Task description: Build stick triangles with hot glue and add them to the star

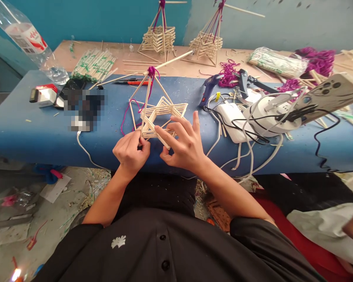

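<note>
In front of me on the blue table surface stands a star-shaped frame of stacked wooden sticks (181, 109), with upright sticks meeting at a purple yarn knot (151, 71) on top. My left hand (131, 152) is closed at its near left corner, thumb and fingers pinching a stick there. At the near side, my right hand (184, 145) has its thumb and index finger at the end of a wooden stick (166, 145), while its other fingers are raised and spread over the frame. Purple yarn (124, 119) trails down the frame's left side.
Two similar stick structures (159, 39) stand at the back. A hot glue gun (208, 89), a white power strip (233, 121) and tangled cables lie to the right. An orange cutter (137, 81), bagged sticks (94, 64) and a plastic bottle (29, 41) are behind and left.
</note>
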{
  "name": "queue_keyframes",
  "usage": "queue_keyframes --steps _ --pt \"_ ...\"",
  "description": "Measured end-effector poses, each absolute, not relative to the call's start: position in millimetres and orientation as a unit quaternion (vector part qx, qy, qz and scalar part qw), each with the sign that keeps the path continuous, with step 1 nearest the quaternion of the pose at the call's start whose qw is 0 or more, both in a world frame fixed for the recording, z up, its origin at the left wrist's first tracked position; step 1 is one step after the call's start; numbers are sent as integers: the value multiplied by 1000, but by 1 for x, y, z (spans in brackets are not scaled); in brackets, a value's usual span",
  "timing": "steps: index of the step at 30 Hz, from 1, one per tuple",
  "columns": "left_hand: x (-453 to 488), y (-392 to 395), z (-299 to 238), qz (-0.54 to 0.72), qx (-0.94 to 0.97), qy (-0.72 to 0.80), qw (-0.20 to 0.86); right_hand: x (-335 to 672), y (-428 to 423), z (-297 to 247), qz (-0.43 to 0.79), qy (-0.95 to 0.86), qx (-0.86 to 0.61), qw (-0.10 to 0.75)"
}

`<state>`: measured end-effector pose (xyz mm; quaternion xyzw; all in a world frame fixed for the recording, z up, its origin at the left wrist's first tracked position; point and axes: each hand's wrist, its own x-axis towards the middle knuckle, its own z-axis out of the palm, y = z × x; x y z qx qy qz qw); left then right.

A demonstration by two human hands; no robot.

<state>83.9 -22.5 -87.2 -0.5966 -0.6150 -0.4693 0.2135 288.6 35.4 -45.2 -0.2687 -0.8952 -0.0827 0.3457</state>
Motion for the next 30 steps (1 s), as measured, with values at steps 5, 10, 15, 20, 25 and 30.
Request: queue_keyframes --steps 5,10,15,20,25,30 --pt "80 -23 -88 -458 -594 -619 232 287 33 -51 -77 -885 -254 382" --pt "70 -29 -79 -477 -635 -582 176 288 34 -54 -29 -883 -275 379" --pt "63 -37 -69 -485 -639 -588 104 290 32 -47 -48 -867 -260 423" --pt "67 -36 -65 -499 -633 -583 102 295 25 -40 -40 -857 -232 458" --pt "69 -29 -61 -505 -601 -607 125 310 16 -34 -11 -845 -214 490" --pt "63 -20 -53 -486 -569 -654 108 335 6 -21 52 -822 -206 529"
